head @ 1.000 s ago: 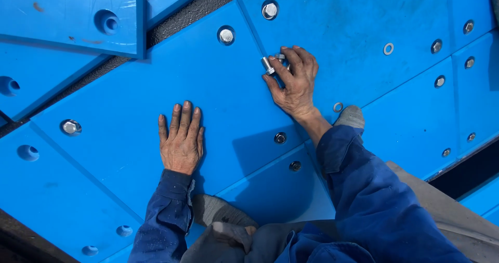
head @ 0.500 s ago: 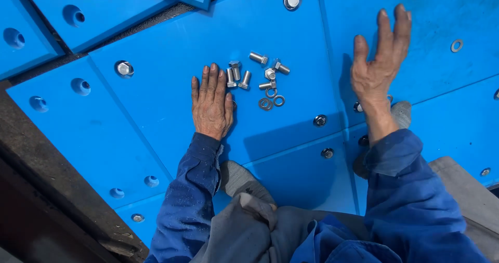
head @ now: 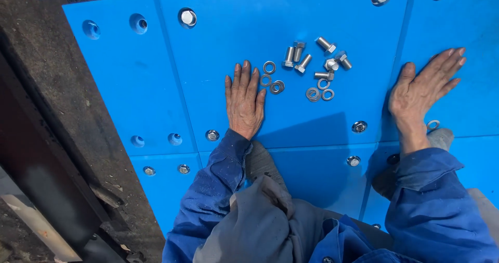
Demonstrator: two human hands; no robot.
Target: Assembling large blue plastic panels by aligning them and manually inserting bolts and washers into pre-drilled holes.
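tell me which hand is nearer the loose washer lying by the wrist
Right. The right hand lies flat with the washer just beside its wrist; the left hand rests flat far across the blue panel.

— Where are the hands lying?

— Both are lying flat on the panels (head: 312, 13). The left hand (head: 244, 102) is resting left of the middle, the right hand (head: 421, 89) well apart to its right.

— And between them?

— The bolts (head: 312, 60) are lying scattered there, beyond the fingertips. The washers (head: 274, 83) are sitting nearer, some just beside the left fingers (head: 258, 81).

— Anything by the right hand?

— One washer (head: 433, 124) is lying just beside its wrist. A beam (head: 47, 138) is running along the panels' left edge.
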